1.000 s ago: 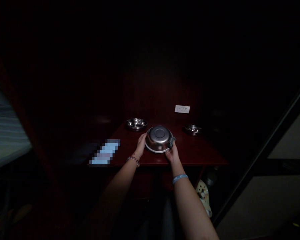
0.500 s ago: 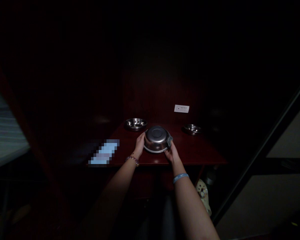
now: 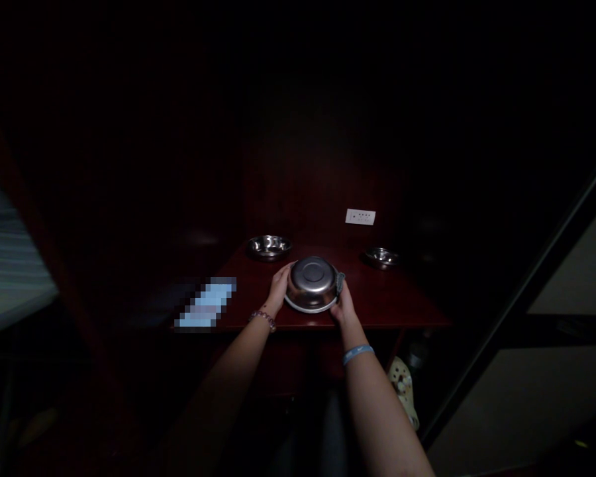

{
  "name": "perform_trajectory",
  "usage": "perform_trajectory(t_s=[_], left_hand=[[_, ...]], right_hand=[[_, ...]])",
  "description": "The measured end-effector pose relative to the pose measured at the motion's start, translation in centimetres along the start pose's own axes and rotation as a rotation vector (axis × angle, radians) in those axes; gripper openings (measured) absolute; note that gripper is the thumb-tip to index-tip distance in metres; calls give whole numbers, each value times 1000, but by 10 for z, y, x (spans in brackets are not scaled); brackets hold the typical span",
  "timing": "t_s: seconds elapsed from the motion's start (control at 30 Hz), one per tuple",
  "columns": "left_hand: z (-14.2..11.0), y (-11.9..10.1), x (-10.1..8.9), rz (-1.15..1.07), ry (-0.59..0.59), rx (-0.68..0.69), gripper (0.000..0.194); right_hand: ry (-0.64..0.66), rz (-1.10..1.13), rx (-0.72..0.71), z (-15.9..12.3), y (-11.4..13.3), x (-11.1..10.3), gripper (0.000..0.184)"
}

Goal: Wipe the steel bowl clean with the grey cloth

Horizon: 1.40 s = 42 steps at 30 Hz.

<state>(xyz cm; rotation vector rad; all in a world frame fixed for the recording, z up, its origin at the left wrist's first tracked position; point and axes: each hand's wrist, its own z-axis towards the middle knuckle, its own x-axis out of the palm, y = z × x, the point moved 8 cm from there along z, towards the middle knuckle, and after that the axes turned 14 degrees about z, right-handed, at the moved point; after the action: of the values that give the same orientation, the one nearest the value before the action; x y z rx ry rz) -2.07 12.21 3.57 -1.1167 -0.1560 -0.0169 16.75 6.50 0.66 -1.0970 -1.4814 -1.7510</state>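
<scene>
A shiny metal bowl (image 3: 312, 285) is held bottom up over the dark red desk (image 3: 397, 301). My left hand (image 3: 279, 289) grips its left side. On the right side, my right hand (image 3: 344, 303) is closed around the rim and presses a grey cloth (image 3: 340, 281) to the metal. Fingers of both hands are partly hidden behind the bowl. Another metal bowl (image 3: 269, 248) stands upright at the back left of the desk, and a smaller metal bowl (image 3: 382, 258) stands upright at the back right.
A blurred-out bright rectangle (image 3: 207, 305) lies at the desk's left. A white socket plate (image 3: 360, 217) is on the back wall. Below the desk on the right is a pale clog (image 3: 403, 391) with holes. Much of the surroundings is too dark to make out.
The held bowl has come slightly toward me and tilted a little. My right hand and the cloth have shifted slightly along its side; the other bowls stay put.
</scene>
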Motion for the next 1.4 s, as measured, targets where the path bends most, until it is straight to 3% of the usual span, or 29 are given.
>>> perform_trajectory(t_s=[0.37,0.5,0.7,0.97,1.2,1.4], left_hand=[[0,7,-10,25,-112,-62,24],[-1,3,-7,36,-89,-44,25],[0,0,-1,9,-17,-2,31],[2,13,-4,30,-66,-86,33],[2,11,-4,46,-66,-99,30],[2,8,-3,51,-54,-65,29]], right_hand=[[5,-3,-9,-2,1,4,24],[-28,91,26,-3,-2,3,23],[-29,91,-33,3,1,-4,22],[-30,132,-84,8,1,-7,23],[54,40,-124,8,3,-1,25],[-16,70,-72,9,-1,-6,25]])
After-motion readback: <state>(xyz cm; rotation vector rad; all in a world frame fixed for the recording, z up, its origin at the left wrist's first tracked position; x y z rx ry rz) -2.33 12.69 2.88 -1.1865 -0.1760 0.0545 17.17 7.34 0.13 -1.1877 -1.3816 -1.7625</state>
